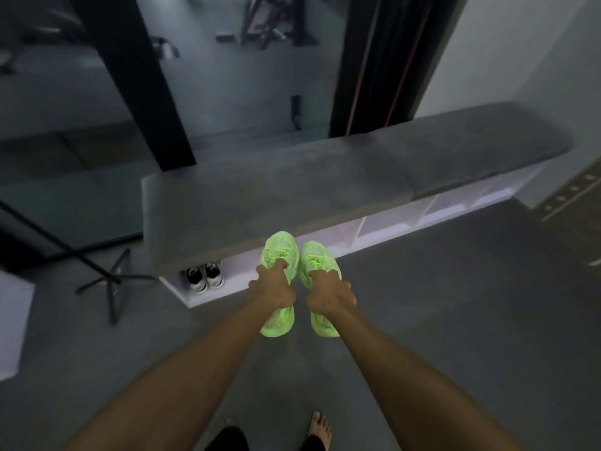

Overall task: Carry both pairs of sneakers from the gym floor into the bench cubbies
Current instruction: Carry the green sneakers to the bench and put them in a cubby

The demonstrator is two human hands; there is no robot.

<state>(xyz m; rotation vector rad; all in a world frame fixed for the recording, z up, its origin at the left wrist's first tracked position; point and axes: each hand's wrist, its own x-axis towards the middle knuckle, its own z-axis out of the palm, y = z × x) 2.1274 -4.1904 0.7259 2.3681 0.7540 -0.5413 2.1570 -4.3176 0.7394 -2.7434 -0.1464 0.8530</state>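
Note:
I hold a pair of neon green sneakers in the air in front of the bench. My left hand (271, 289) grips the left green sneaker (280, 252) at its opening. My right hand (328, 294) grips the right green sneaker (317, 260) the same way. Both toes point toward the bench (292, 177), a long grey-topped seat with white cubbies (383, 227) underneath. A black-and-white pair of sneakers (205, 277) stands in the leftmost cubby, heels outward. The green pair hangs just before the cubby to its right.
A black stand with crossed feet (112, 283) sits on the floor left of the bench. A dark pillar (136, 76) and a mirror wall rise behind the bench. My bare foot (320, 429) is on the grey floor below. A white object (13, 323) lies at the far left.

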